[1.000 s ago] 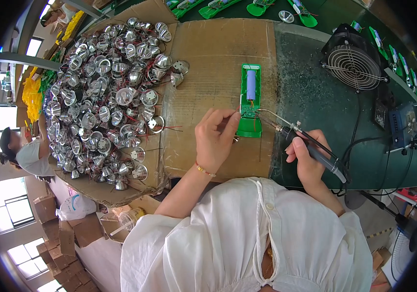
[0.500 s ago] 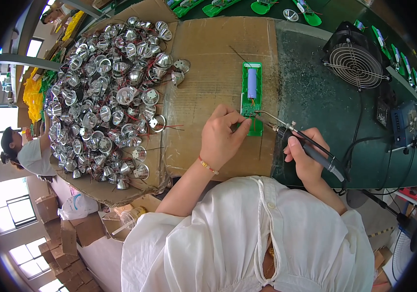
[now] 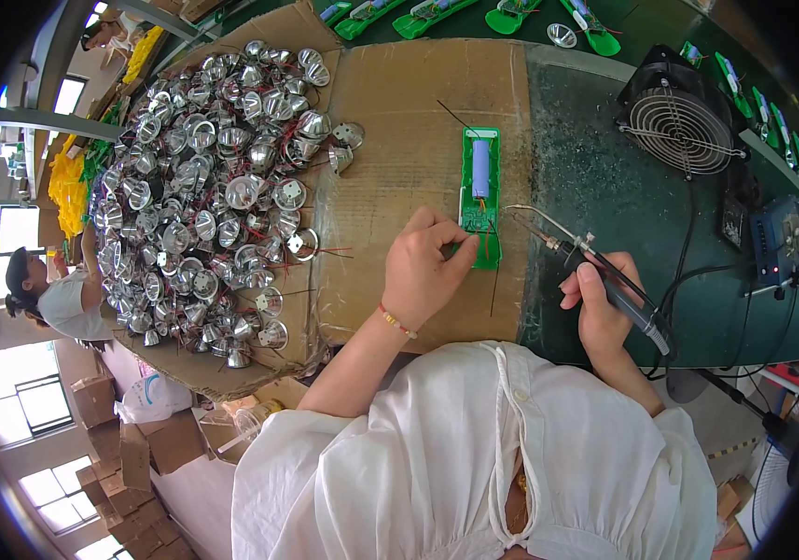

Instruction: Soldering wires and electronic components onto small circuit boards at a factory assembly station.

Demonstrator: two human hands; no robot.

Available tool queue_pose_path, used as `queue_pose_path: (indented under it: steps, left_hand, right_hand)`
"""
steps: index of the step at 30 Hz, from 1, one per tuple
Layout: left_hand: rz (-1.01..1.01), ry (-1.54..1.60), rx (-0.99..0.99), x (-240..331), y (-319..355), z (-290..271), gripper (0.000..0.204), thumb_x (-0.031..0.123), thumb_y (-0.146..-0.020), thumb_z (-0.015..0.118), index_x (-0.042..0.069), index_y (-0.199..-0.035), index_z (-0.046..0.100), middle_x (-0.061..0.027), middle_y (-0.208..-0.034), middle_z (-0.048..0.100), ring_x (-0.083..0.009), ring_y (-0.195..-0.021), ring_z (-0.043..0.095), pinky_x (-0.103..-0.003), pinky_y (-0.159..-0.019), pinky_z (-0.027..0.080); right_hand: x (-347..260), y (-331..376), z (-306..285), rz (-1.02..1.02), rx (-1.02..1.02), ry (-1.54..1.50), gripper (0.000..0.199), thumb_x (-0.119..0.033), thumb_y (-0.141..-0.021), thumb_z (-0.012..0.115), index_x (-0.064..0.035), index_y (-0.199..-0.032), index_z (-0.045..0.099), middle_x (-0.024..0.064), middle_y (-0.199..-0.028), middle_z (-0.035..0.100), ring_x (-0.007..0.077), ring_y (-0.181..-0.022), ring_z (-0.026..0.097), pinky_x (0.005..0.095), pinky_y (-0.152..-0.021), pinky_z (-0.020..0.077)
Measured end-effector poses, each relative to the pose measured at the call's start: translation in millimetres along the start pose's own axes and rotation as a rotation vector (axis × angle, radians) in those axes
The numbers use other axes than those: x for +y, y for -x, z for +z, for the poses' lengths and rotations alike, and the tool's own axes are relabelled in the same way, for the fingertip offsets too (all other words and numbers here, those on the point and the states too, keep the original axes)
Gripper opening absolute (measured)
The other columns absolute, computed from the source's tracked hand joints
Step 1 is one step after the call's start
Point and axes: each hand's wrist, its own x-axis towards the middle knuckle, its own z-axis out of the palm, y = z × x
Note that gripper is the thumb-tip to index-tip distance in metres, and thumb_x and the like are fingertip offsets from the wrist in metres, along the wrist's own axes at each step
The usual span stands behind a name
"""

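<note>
A narrow green circuit board (image 3: 481,177) with a pale blue cylindrical cell lies on brown cardboard (image 3: 399,112). My left hand (image 3: 429,266) pinches thin wires at the board's lower end. My right hand (image 3: 600,308) grips a black soldering iron (image 3: 604,280) like a pen. Its metal tip points left, close to the board's lower right side. A dark cable runs from the iron's rear toward the right.
A large heap of silver reflector cups (image 3: 213,196) with red wires covers the cardboard's left part. A black fan (image 3: 679,117) and a blue control box (image 3: 777,243) stand on the dark green mat at right. More green boards (image 3: 437,14) line the far edge. Another person (image 3: 54,294) sits at left.
The view has shifted slightly. My left hand stays at the board's lower end, working the wires. The soldering iron tip has come a little closer to the board.
</note>
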Motion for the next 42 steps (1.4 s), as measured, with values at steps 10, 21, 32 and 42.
queue_pose_path:
  steps: [10, 21, 32, 42]
  left_hand:
    - [-0.244, -0.115, -0.334, 2, -9, -17, 0.016, 0.016, -0.076, 0.063, 0.0, -0.074, 0.065, -0.0094, -0.061, 0.064, -0.0144, -0.057, 0.062, -0.027, -0.056, 0.049]
    - [0.115, -0.556, -0.117, 12, -270, -14, 0.015, 0.018, -0.071, 0.057, 0.007, -0.071, 0.068, -0.011, -0.064, 0.064, -0.0248, -0.063, 0.064, -0.035, -0.063, 0.051]
    - [0.452, -0.662, 0.156, 8, -345, 56, 0.023, 0.035, -0.074, 0.064, 0.012, -0.071, 0.066, -0.0106, -0.089, 0.056, -0.0287, -0.09, 0.053, -0.04, -0.073, 0.047]
    - [0.326, -0.887, 0.156, 0, -336, 87, 0.018, 0.02, -0.074, 0.053, 0.012, -0.078, 0.069, -0.0062, -0.098, 0.053, -0.0234, -0.099, 0.045, -0.038, -0.081, 0.034]
  right_hand:
    - [4, -17, -20, 0.066, 0.086, 0.017, 0.014, -0.007, -0.083, 0.059, 0.0012, -0.086, 0.049, 0.0101, -0.064, 0.058, 0.0112, -0.049, 0.054, 0.0217, -0.045, 0.0437]
    - [7, -22, -18, 0.215, 0.11, -0.005, 0.013, -0.005, -0.082, 0.061, 0.0015, -0.083, 0.049, 0.0093, -0.065, 0.059, 0.0102, -0.052, 0.055, 0.023, -0.047, 0.0457]
    - [10, -23, -19, 0.206, 0.124, 0.101, 0.015, -0.005, -0.08, 0.063, 0.0016, -0.082, 0.05, 0.0087, -0.063, 0.061, 0.0086, -0.048, 0.055, 0.0226, -0.045, 0.0452]
    - [16, -19, -18, 0.177, 0.182, 0.153, 0.018, -0.012, -0.082, 0.06, -0.0011, -0.085, 0.045, 0.0085, -0.057, 0.054, 0.0098, -0.041, 0.047, 0.0209, -0.038, 0.0378]
